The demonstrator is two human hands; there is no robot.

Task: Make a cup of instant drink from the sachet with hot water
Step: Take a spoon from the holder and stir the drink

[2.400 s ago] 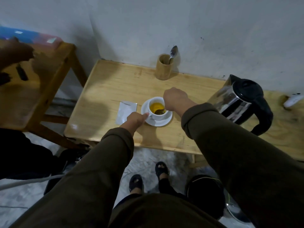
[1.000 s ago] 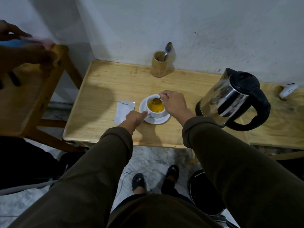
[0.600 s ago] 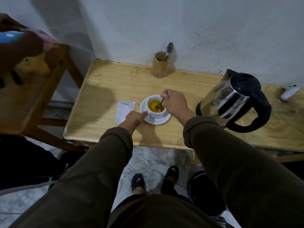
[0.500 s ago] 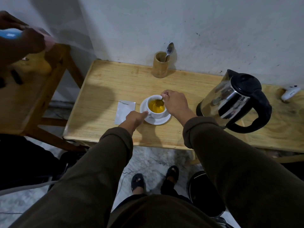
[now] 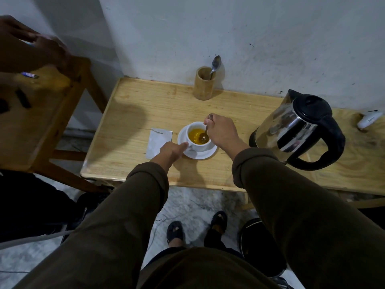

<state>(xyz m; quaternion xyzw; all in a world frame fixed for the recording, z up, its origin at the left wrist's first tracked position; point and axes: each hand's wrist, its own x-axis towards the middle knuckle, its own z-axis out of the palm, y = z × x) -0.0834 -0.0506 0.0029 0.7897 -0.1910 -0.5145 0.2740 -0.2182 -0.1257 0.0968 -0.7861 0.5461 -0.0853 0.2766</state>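
Observation:
A white cup [image 5: 198,145] of yellow drink stands on a white saucer [image 5: 206,153] in the middle of the wooden table [image 5: 133,130]. My right hand [image 5: 222,132] pinches a spoon [image 5: 204,136] whose bowl dips into the drink at the cup's right side. My left hand [image 5: 171,151] grips the cup's handle at its near left. An opened white sachet [image 5: 157,142] lies flat just left of the saucer. A steel kettle [image 5: 295,130] with a black lid and handle stands to the right.
A wooden holder [image 5: 203,84] with a second spoon [image 5: 214,66] stands by the back wall. A white object [image 5: 369,121] lies at the far right. Another person's hands [image 5: 31,49] hover over a higher wooden table [image 5: 41,113] on the left. My feet and a dark bin [image 5: 260,243] are below.
The spoon has circled inside the cup, from the far rim to the right side. My left hand has kept its hold. The other person's hands have shifted on the left.

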